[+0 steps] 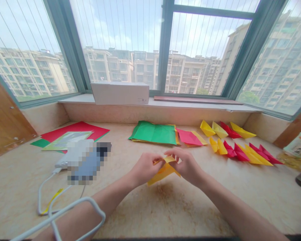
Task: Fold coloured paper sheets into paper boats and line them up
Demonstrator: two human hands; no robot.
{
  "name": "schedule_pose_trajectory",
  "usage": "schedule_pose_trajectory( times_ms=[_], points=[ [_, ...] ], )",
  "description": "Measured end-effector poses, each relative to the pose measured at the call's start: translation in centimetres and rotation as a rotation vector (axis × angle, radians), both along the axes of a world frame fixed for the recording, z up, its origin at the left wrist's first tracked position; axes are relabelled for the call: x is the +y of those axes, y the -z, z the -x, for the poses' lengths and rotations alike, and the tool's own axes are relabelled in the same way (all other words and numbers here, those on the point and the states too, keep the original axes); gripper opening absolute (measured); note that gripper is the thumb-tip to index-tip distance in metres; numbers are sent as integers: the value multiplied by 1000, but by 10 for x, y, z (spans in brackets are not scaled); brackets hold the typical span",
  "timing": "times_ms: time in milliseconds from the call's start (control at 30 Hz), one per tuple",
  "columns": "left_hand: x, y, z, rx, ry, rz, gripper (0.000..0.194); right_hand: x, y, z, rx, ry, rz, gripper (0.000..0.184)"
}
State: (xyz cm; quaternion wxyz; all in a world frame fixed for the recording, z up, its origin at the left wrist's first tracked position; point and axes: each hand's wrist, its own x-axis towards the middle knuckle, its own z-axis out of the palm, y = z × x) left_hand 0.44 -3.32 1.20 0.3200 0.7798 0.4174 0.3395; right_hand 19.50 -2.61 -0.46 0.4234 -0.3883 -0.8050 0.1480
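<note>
Between my two hands is a piece of yellow paper (163, 174), partly folded and held above the countertop. My left hand (147, 166) pinches its left side, with the fingers curled over the top edge. On the other side, my right hand (186, 164) grips the upper right part between thumb and fingers. The exact fold lines are partly covered by my fingers. Just beyond my hands lies a stack of creased paper with a green sheet (154, 133) on top. Beside it are a pink-red sheet (189, 137) and a yellow one under it.
Folded paper boats (221, 130) and other red and yellow folded shapes (237, 151) stand in rows at right. Red sheets (72, 130), a white device (77, 152) and a cable (65, 214) lie left. A white box (120, 93) sits on the sill; a bottle (297, 145) stands far right.
</note>
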Motion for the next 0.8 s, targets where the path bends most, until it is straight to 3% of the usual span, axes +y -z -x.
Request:
schedule_pose_trajectory(
  times_ms=[167,367,467,567,800],
  points=[
    [0,1,-3,-240,-58,178,34,1,-1,-1,98,-16,-70,12],
    [2,6,-3,-245,-37,148,37,3,1,-2,78,-102,-127,19],
    [3,8,-3,-349,-36,196,29,3,3,-2,70,-107,-134,23],
    [3,9,-3,-407,-11,234,29,3,5,-2,50,-116,-111,27],
    [3,9,-2,-367,-62,156,34,0,4,-1,79,-158,-29,32]
  ],
)
